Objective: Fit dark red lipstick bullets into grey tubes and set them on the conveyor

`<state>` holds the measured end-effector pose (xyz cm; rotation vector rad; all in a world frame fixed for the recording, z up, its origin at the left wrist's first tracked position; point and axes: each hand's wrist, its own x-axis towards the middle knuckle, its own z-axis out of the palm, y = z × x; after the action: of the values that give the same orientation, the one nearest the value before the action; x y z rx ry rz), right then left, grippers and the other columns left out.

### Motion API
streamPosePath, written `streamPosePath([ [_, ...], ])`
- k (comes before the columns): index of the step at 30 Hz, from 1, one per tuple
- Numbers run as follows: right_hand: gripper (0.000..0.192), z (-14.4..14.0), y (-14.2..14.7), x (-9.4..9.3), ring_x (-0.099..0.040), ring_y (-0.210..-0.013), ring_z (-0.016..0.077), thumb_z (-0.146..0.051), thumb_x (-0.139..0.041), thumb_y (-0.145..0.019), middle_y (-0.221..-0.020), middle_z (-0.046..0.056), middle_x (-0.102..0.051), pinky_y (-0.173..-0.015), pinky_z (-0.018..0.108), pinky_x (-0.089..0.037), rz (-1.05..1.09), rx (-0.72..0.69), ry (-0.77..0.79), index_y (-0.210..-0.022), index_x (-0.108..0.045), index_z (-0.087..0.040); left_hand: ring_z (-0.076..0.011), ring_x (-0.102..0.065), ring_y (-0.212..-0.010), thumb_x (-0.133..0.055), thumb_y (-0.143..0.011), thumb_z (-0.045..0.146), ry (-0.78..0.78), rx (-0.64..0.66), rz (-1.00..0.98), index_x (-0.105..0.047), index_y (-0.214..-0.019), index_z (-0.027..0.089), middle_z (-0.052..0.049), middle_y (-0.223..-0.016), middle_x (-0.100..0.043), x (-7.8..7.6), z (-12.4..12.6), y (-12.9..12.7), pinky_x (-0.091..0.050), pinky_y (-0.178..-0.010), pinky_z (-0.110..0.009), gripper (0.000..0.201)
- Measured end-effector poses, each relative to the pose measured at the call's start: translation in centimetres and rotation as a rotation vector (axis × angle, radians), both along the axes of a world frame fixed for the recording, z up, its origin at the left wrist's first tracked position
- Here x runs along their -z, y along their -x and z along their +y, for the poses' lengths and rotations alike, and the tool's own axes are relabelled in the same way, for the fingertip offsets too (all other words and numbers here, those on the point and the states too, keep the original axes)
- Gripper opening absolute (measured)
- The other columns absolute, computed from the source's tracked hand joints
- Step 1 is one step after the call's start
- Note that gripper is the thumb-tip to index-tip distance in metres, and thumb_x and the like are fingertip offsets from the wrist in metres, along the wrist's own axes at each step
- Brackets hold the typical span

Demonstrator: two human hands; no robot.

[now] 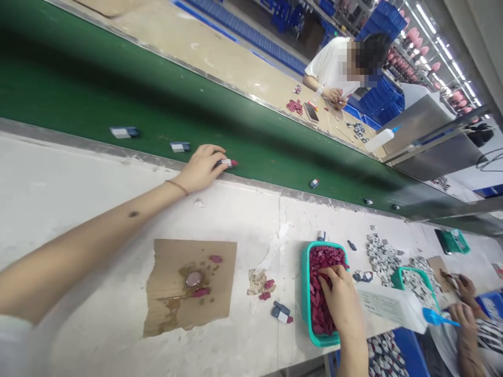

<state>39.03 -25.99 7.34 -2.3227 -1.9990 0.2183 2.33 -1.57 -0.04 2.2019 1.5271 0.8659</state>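
My left hand (205, 166) reaches over the green belt, fingers closed on a small blue-and-white part (227, 163) with a dark red tip. Two similar parts, a nearer one (179, 147) and a farther one (124, 132), lie on the belt to its left. My right hand (338, 293) is inside a green basket (305, 293) heaped with dark red pieces (328, 255); its fingertips pinch among them, partly hidden. Left of the basket lies another blue-and-white part (281, 312) with a red end.
A stained cardboard sheet (157, 283) bears a round cap-like thing (193, 280) and red pieces. A white bottle (393, 309) with a blue nozzle lies beyond my right wrist. Light grey pieces (381, 256) are piled rightward. Co-workers sit across the belt (267, 157) and at right.
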Motion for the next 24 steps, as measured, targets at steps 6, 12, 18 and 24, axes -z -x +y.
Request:
streamPosePath([
  [6,0.023,0.4,0.1,-0.6,-0.065,-0.077,0.0249,-0.044,-0.061,-0.08,-0.085,0.007,-0.069,-0.071,0.037,-0.052,0.418,0.114,-0.148,-0.081,-0.069,-0.022,-0.0386,-0.034,-0.13,-0.045,-0.09,0.038,-0.018,-0.135,0.088,-0.063,-0.117,0.016,-0.018,-0.133,-0.051,1.3,1.3,1.9,-0.027,-0.107,-0.058,0.039],
  [12,0.032,1.3,5.6,-0.4,-0.07,-0.072,0.0222,-0.042,-0.076,-0.071,-0.082,0.008,-0.076,-0.068,0.034,-0.057,1.058,0.366,-0.229,-0.094,-0.072,-0.02,-0.0418,-0.046,-0.119,-0.048,-0.085,0.024,0.082,-0.198,0.007,-0.064,-0.112,0.014,-0.02,-0.116,-0.058,0.5,1.1,4.4,-0.032,-0.102,-0.061,0.033],
  [18,0.027,3.8,12.3,1.6,-0.066,-0.058,0.0177,-0.044,-0.078,-0.069,-0.065,0.004,-0.072,-0.055,0.028,-0.054,1.358,0.236,-0.053,-0.074,-0.071,-0.019,-0.0278,-0.066,-0.089,-0.051,-0.086,0.03,0.195,-0.248,-0.221,-0.059,-0.114,0.012,-0.014,-0.106,-0.062,-1.2,-0.9,4.1,-0.053,-0.084,-0.046,0.035],
  [24,0.027,4.7,16.9,4.0,-0.057,-0.051,0.0126,-0.044,-0.069,-0.081,-0.061,0.0,-0.066,-0.05,0.023,-0.046,1.271,0.004,0.137,-0.073,-0.063,-0.019,-0.0159,-0.064,-0.067,-0.076,-0.066,0.05,0.834,-0.15,-0.933,-0.064,-0.083,0.014,-0.003,-0.077,-0.064,-3.5,-9.0,3.8,-0.052,-0.061,-0.026,0.042],
])
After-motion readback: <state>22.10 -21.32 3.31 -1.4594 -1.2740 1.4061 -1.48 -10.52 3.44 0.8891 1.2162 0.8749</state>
